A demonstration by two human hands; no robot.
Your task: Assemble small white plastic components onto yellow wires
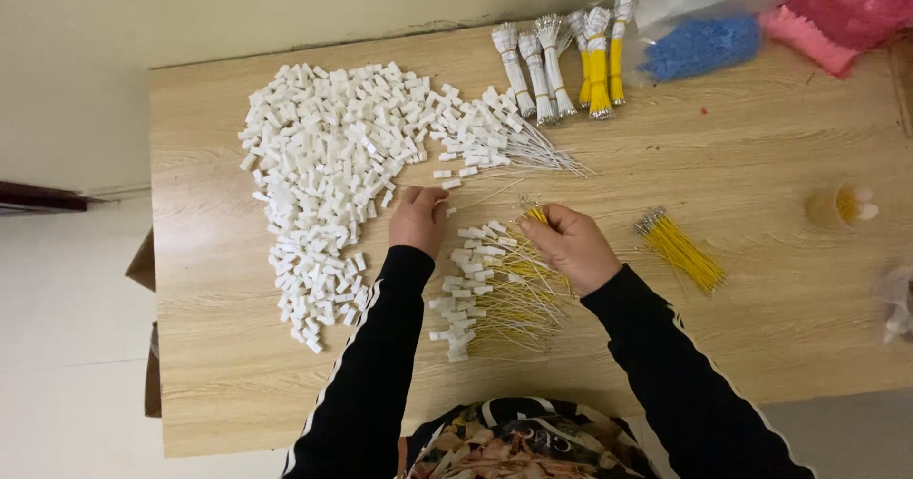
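The left hand (418, 218) rests knuckles-up at the near edge of the large heap of small white plastic connector housings (319, 184), fingers curled downward; whether it has pinched a housing cannot be told, as the fingertips are hidden. The right hand (569, 246) is closed in a pinch on a thin yellow wire with a metal tip (535, 214); the wire's long axis runs diagonally, its free end pointing up and left toward the left hand, a bearing that brings the tip close to the housings. Between and below the hands lies a pile of yellow wires already fitted with white housings (495, 293), housings mostly toward the left, wire tails trailing right, within reach of either hand. A loose bundle of bare yellow wires (679, 248) lies just right of the right hand, apparently as its supply. A fan of white wires with housings (504, 141) sits beyond the hands. Banded white and yellow wire bundles (566, 60) and a clear bag of blue parts (699, 46) lie along the far edge of the light wooden table (761, 156).
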